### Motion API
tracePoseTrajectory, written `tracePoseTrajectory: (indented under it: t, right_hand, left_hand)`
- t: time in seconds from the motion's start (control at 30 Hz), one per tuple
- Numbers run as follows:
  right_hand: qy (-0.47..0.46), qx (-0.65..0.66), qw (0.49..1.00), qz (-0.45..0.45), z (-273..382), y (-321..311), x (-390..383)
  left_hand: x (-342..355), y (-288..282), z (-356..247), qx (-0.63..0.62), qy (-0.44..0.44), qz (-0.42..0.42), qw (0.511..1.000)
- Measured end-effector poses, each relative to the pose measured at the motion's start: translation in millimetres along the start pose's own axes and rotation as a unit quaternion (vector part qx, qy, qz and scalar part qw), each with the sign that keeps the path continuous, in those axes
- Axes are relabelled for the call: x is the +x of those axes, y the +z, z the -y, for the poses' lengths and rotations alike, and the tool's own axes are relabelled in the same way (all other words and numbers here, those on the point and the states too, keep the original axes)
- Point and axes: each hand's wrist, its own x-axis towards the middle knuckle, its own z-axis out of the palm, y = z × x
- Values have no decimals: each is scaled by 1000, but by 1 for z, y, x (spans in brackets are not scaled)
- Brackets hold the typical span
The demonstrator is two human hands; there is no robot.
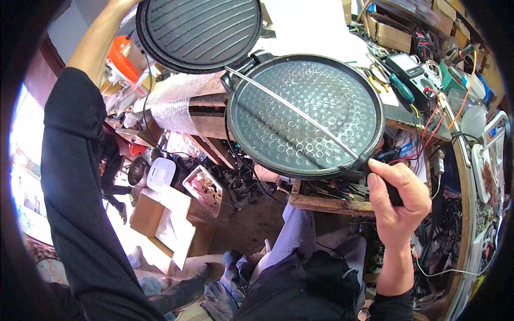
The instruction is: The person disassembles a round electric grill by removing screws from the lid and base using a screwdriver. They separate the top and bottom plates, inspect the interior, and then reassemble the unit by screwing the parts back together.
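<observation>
Seen from my remote post, a round dimpled pan [321,117] lies open at the front of a cluttered worktop [211,127], its near rim jutting over a drawer [332,205] of tools. A round black ribbed lid [201,35] stands raised at its upper left, by the hinge [243,69].

My right hand [399,195] is closed around the black grip of a long-shafted tool [294,109], probably a screwdriver. Its shaft slants across the pan to the hinge; I cannot tell whether the tip touches. My left hand [127,3] is cut off at the top edge, near the lid, so I cannot tell whether it grips anything.

The risk I watch most is the tip slipping at the hinge: gripped so far back, a small wrist turn would swing it widely, and it could scratch the dimpled surface. If the lid has no firm support, its weight could drop it onto the shaft, or tip the overhanging pan toward my lap. A black cord [147,109] hangs beside the lid and could snag if the lid shifts. Red leads [428,136] trail near my right wrist, another likely catch.
</observation>
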Motion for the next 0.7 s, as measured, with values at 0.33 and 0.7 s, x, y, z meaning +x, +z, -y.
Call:
tracePoseTrajectory:
  t: [0.33,0.7]
  right_hand:
    - [28,-8,999,-23,-10,6,0]
    - [26,-10,999,-31,-10,8,-1]
  left_hand:
    - [-6,-7,-11,25,-12,-8,1000]
    - [-5,-4,-7,30,-20,2,999]
